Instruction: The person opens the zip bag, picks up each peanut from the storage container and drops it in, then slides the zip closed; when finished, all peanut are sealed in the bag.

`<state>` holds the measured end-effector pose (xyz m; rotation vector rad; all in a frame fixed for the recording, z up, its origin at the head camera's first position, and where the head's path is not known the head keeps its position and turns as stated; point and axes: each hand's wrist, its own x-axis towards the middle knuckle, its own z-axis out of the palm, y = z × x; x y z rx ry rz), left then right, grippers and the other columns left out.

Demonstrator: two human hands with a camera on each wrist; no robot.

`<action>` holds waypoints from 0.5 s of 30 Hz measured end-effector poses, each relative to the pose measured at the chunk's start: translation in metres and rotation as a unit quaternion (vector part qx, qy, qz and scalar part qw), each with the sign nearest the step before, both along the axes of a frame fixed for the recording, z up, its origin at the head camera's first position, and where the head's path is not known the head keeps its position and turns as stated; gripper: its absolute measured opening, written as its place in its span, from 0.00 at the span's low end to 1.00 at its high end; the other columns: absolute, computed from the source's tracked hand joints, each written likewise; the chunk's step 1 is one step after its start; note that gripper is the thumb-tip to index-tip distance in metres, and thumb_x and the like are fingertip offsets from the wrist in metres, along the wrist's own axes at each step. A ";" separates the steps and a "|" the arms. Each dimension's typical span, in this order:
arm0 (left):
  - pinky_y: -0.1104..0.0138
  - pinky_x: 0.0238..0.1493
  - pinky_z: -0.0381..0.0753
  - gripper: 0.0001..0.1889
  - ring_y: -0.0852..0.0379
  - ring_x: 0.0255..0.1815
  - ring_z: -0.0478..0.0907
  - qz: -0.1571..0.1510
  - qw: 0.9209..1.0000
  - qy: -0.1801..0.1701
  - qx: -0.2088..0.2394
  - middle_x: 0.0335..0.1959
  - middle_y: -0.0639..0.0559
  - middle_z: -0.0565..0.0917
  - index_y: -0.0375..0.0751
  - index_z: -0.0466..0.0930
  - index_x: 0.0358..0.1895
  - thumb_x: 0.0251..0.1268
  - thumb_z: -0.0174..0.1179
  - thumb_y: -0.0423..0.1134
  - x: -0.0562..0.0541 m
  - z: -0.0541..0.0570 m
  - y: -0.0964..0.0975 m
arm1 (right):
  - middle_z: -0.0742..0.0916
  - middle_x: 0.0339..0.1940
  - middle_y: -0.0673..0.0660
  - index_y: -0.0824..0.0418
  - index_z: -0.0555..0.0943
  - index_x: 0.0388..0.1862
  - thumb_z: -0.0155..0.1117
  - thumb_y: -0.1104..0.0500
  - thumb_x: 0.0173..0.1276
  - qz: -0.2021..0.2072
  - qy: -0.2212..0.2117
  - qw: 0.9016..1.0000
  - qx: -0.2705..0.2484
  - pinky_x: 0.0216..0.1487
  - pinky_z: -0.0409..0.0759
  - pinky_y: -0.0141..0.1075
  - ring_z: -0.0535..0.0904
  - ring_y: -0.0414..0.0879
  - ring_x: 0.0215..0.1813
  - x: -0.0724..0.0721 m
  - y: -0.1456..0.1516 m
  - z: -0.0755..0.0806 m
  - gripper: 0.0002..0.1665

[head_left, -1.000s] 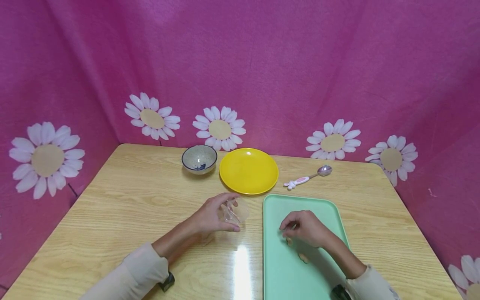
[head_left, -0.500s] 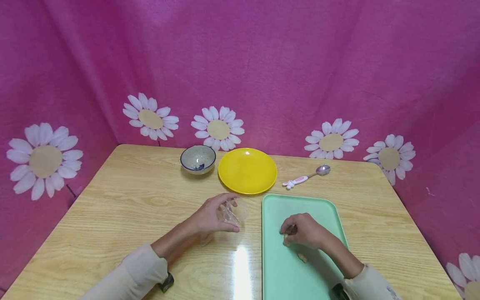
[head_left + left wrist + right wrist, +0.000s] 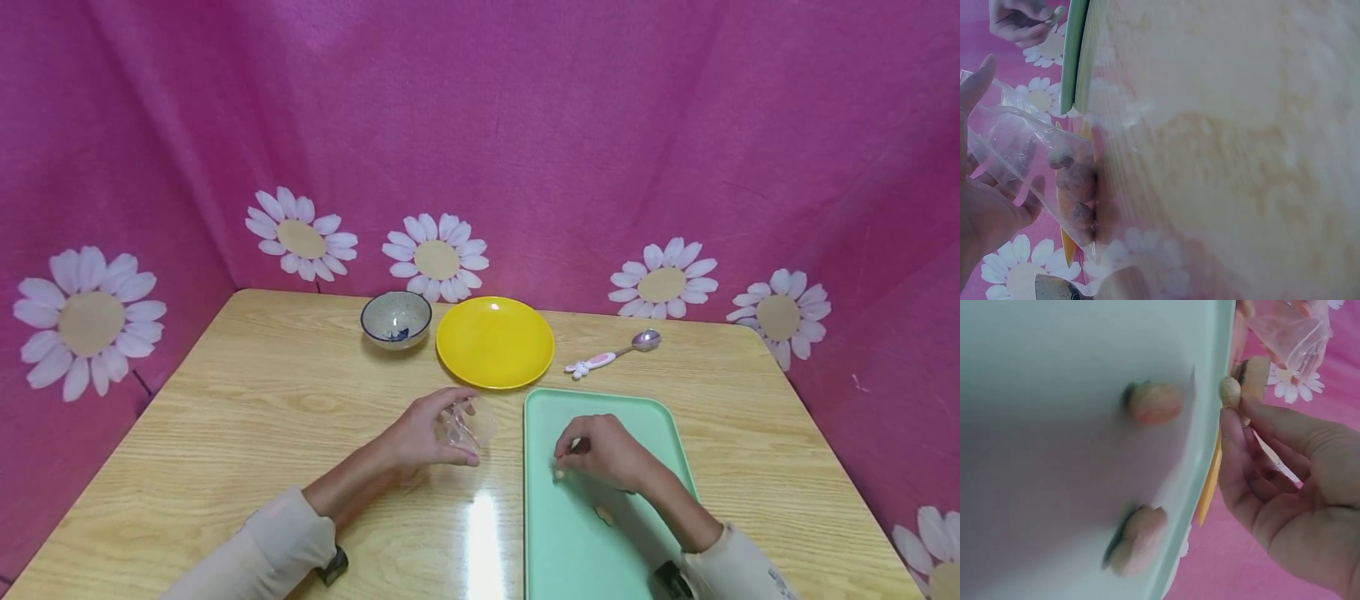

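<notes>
My left hand (image 3: 431,429) holds a clear plastic bag (image 3: 461,427) by its mouth, thumb and fingers spread apart. Several brown lumps, which look like peanuts in their shells (image 3: 1075,181), lie in the bottom of the bag in the left wrist view. Above the green tray (image 3: 547,550), my right hand (image 3: 609,454) pinches a peanut (image 3: 1230,392) between thumb and fingertips. On the tray below, the right wrist view has two more peanuts, one rounded (image 3: 1157,404) and one with a narrowed waist (image 3: 1139,542).
A yellow plate (image 3: 495,342) stands behind the bag, with a speckled bowl (image 3: 396,318) at its left. To the plate's right lies a spoon (image 3: 600,360) with a rabbit handle. A pink flowered cloth (image 3: 495,150) hangs behind the wooden table (image 3: 300,375).
My right hand has taken hold of a peanut from the tray, lifted it and shifted slightly left. The left hand with the bag stays nearly still.
</notes>
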<state>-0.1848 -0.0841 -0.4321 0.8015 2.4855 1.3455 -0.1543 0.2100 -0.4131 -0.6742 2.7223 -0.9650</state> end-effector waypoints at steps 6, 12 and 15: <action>0.53 0.61 0.69 0.43 0.53 0.56 0.73 0.001 1.000 0.004 -0.001 0.52 0.52 0.79 0.45 0.68 0.65 0.40 0.77 0.48 0.000 0.000 0.000 | 0.86 0.30 0.49 0.59 0.86 0.31 0.73 0.64 0.53 -0.029 0.022 0.999 -0.032 0.37 0.82 0.29 0.83 0.38 0.33 -0.004 -0.013 0.005 0.05; 0.53 0.60 0.70 0.43 0.52 0.55 0.73 -0.001 1.000 0.011 0.000 0.52 0.49 0.80 0.44 0.68 0.65 0.40 0.77 0.48 0.000 -0.001 0.000 | 0.86 0.29 0.48 0.58 0.87 0.30 0.74 0.63 0.52 -0.070 0.086 0.992 -0.063 0.34 0.80 0.26 0.81 0.36 0.31 -0.009 -0.029 0.009 0.06; 0.53 0.60 0.70 0.44 0.52 0.54 0.74 -0.001 1.000 0.010 0.001 0.52 0.49 0.80 0.43 0.68 0.65 0.40 0.77 0.48 0.000 -0.001 0.000 | 0.86 0.29 0.49 0.58 0.88 0.31 0.73 0.63 0.53 -0.092 0.085 0.987 -0.097 0.35 0.80 0.26 0.81 0.37 0.31 -0.010 -0.039 0.012 0.06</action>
